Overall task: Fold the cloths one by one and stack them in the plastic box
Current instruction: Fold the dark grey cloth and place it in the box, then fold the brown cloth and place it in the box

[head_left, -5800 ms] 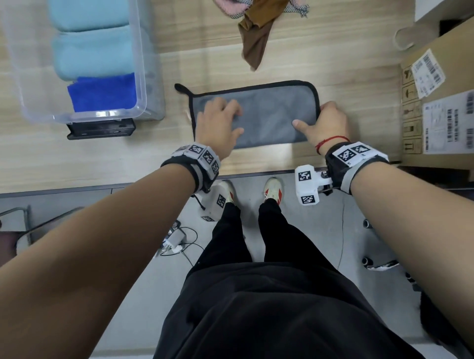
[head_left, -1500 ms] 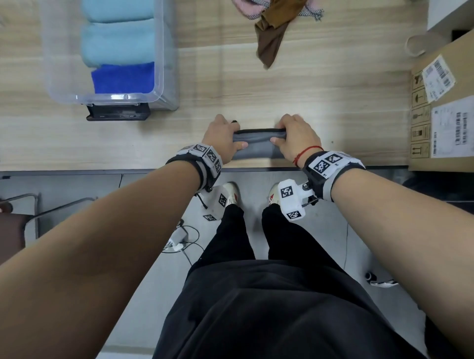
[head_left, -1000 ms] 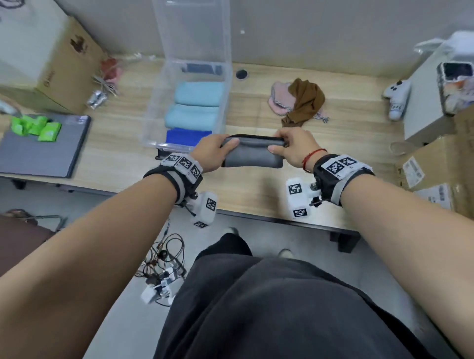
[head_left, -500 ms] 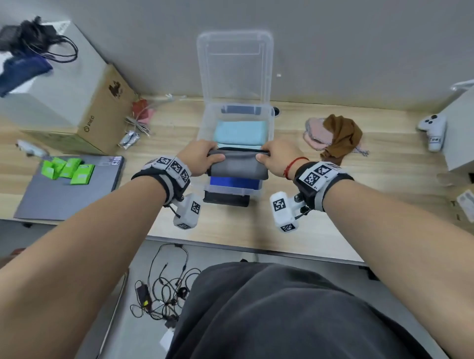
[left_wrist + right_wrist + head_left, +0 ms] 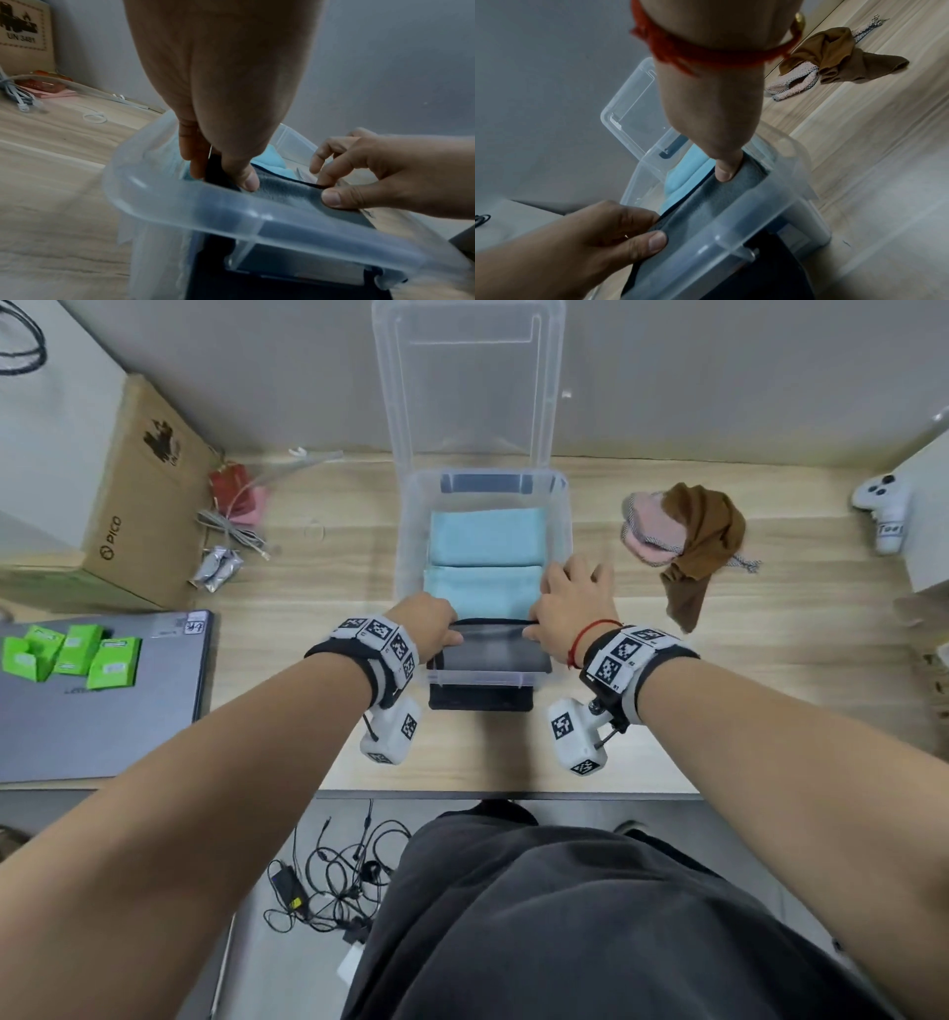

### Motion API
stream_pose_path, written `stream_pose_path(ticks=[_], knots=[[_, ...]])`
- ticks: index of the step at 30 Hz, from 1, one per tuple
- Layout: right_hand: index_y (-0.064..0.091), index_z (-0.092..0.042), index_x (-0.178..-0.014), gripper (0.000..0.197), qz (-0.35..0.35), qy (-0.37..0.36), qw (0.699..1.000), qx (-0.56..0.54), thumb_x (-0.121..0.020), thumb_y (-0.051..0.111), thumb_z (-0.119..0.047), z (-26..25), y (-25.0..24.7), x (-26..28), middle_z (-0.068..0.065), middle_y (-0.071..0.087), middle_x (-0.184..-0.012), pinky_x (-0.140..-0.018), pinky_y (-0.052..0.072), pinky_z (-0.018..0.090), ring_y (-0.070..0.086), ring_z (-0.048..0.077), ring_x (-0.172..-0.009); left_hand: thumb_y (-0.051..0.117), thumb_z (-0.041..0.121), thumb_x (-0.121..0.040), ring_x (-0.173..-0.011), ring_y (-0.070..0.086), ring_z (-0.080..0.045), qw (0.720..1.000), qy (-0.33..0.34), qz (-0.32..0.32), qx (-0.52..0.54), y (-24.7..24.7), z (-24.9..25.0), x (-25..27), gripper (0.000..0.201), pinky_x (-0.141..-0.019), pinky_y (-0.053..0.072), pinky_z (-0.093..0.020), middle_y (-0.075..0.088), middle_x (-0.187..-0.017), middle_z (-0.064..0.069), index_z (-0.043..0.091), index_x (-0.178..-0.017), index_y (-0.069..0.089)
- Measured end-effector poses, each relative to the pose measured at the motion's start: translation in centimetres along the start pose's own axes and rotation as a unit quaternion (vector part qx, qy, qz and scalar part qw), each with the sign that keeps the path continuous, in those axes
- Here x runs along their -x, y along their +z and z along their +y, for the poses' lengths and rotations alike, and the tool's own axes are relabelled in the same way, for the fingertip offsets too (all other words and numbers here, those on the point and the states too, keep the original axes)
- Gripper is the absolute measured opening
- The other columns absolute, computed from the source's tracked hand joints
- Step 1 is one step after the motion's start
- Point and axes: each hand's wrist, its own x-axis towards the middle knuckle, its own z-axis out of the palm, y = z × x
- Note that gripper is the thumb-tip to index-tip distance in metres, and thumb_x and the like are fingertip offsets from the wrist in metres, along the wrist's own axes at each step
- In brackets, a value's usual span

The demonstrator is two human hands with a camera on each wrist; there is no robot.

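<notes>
A folded grey cloth (image 5: 493,649) with a black hem lies in the near end of the clear plastic box (image 5: 482,681). My left hand (image 5: 429,621) pinches its left end between thumb and fingers (image 5: 195,162), just inside the rim (image 5: 205,207). My right hand (image 5: 565,603) pinches the right end of the hem, thumb (image 5: 725,170) on the cloth (image 5: 721,194), with its other fingers raised. Two folded light blue cloths (image 5: 488,536) lie further back in the box. A brown cloth (image 5: 703,541) and a pink cloth (image 5: 644,534) lie crumpled on the table to the right.
The box lid (image 5: 467,377) stands upright against the wall. A cardboard box (image 5: 138,495) and a grey laptop (image 5: 102,695) with green packets (image 5: 72,652) are on the left. A white controller (image 5: 880,513) sits far right. A black item (image 5: 480,698) lies under the box front.
Both hands lifted the folded grey cloth from the table's near edge, carried it over the box and lowered it into the near end, covering the dark blue cloth.
</notes>
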Motion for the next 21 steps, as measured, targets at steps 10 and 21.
stream_pose_path(ticks=[10,21], knots=[[0.062,-0.026,-0.106,0.044,0.023,-0.027,0.998,-0.051,-0.073,0.073,-0.053,-0.2,-0.5,0.1,0.002,0.048,-0.121,-0.093,0.029,0.045,0.039,0.029,-0.115,0.075,0.04,-0.08,-0.088,0.053,-0.022,0.993,0.0,0.088,0.072,0.3,-0.5,-0.6,0.04,-0.077,0.046,-0.034,0.054,-0.097,0.0,0.016,-0.103,0.054],[0.07,-0.037,-0.089,0.013,-0.098,-0.134,0.986,0.021,-0.077,0.074,-0.039,-0.6,-0.1,-1.0,-0.014,0.068,-0.08,-0.077,0.024,0.037,0.05,0.015,-0.094,0.084,0.012,-0.07,-0.067,0.058,-0.012,0.993,0.043,0.018,0.105,0.7,-0.1,-1.4,0.018,-0.061,0.045,-0.021,0.061,-0.069,0.007,0.015,-0.08,0.07]])
